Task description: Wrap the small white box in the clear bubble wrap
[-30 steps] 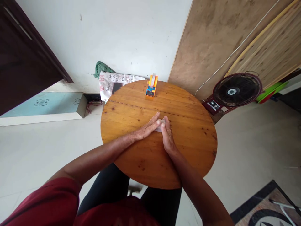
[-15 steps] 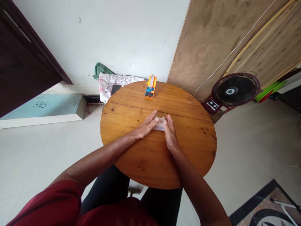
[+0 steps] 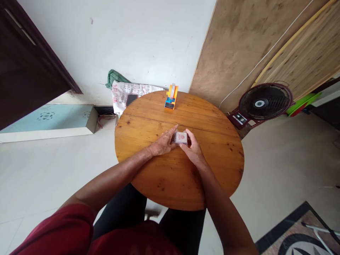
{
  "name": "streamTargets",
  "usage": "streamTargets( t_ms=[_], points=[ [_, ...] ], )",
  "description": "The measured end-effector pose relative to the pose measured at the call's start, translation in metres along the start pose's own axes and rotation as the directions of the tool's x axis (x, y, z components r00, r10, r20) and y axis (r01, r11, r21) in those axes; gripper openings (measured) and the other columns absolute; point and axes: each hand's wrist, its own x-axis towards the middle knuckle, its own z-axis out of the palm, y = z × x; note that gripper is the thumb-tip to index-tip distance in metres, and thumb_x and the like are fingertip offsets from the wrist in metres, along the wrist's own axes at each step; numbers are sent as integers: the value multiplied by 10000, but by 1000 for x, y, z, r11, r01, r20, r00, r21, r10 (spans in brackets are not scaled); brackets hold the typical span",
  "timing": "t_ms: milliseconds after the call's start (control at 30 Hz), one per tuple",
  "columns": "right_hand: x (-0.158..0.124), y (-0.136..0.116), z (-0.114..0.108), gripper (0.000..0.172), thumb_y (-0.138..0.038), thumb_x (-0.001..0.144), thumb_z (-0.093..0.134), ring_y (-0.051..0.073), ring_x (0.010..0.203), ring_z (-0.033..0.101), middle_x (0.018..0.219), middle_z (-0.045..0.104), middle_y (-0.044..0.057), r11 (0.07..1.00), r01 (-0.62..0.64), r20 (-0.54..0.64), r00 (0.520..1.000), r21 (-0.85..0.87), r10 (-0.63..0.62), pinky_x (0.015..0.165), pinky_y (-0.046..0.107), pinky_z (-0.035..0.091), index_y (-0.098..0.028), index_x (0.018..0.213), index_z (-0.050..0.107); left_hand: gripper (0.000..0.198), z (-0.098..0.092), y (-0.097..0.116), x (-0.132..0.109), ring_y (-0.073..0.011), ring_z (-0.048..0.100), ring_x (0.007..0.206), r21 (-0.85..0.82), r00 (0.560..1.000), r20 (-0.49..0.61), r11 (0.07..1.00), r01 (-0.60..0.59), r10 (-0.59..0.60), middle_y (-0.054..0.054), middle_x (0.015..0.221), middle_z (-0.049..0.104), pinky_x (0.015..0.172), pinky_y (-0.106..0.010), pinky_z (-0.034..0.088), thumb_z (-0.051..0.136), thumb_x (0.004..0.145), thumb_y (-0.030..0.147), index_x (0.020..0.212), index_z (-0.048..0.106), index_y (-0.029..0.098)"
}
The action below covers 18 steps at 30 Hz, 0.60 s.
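A small pale box (image 3: pixel 181 137) with a reddish print on top, which looks wrapped in clear plastic, is at the middle of the round wooden table (image 3: pixel 164 170). My left hand (image 3: pixel 165 141) holds its left side, with the fingers pointing forward and the thumb at the near corner. On the right side, my right hand (image 3: pixel 194 146) grips the box between the thumb at the near edge and the fingers at the far corner. Whether the box rests flat on the wood is hard to tell. Beyond it stands an orange and blue tape dispenser (image 3: pixel 171 97).
Behind the table, a printed white sack (image 3: pixel 122 90) and a green bag (image 3: pixel 114 78) lean against the wall. A dark red fan (image 3: pixel 261 102) stands to the right. A pale blue box (image 3: pixel 50 118) lies on the floor at left.
My hands were laid flat along the box's sides, thumbs over its top. Now the thumbs have shifted to its near edge, and more of the printed top shows.
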Motion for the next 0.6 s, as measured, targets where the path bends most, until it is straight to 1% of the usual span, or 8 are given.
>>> streamTargets(
  t_ms=[100,167,233,333,400,433,533,600],
  points=[
    [2,2,3,678,-307,747,652,270,1203,633,1375,618,117,999,32,-52,998,-41,-34,1088,480,473,-218,1402,501,928,-2,2,1,-252,625,1125,-62,1000,0,998,0,0,-106,1233,672,1037,-406,485,684,777,196,1587,234,152],
    [2,2,3,665,-310,742,659,279,1187,638,1337,643,119,996,38,-65,997,-76,-43,1069,496,484,-216,1384,515,925,-3,3,0,-227,637,1065,-99,1000,13,995,3,-2,-73,1156,693,995,-374,504,681,770,180,1585,243,165],
    [1,0,2,675,-312,740,657,289,1206,626,1340,641,126,992,41,-61,997,-123,-49,1069,511,480,-210,1391,510,928,-2,3,0,-227,631,1081,-134,1000,7,991,-1,2,-73,1163,686,999,-369,499,690,744,169,1575,276,170],
    [-1,-6,-2,705,-311,746,642,295,1267,589,1390,607,143,982,56,-43,997,-182,-64,1111,517,439,-188,1423,486,947,-1,4,1,-254,591,1187,-214,1000,-21,977,6,-11,-131,1308,615,1030,-381,481,696,681,142,1552,325,145],
    [-3,-9,-4,700,-310,757,625,294,1327,547,1432,579,148,981,73,-48,995,-181,-83,1148,515,398,-179,1430,481,909,-2,4,3,-258,574,1212,-273,993,-83,961,53,-79,-165,1365,569,1012,-374,487,670,654,110,1516,382,123],
    [-3,-10,-6,683,-306,765,612,291,1344,534,1443,572,149,982,85,-61,993,-168,-96,1158,510,387,-177,1424,487,857,-4,4,4,-247,586,1177,-287,982,-136,954,87,-130,-168,1347,576,985,-362,497,652,649,96,1477,432,114],
    [-4,-8,-12,616,-274,776,568,281,1282,584,1396,611,154,981,116,-131,982,-154,-137,1118,492,432,-171,1381,522,603,-11,4,8,-158,611,904,-267,916,-304,946,182,-262,-109,1125,653,847,-290,510,596,657,65,1259,612,99],
    [-5,-5,-15,588,-237,768,541,271,1140,655,1305,664,155,973,97,-168,977,-210,-134,1005,471,517,-167,1352,544,465,-15,6,8,-108,561,741,-243,896,-327,943,227,-300,-52,968,658,734,-239,488,577,660,51,1113,667,100]
  ],
)
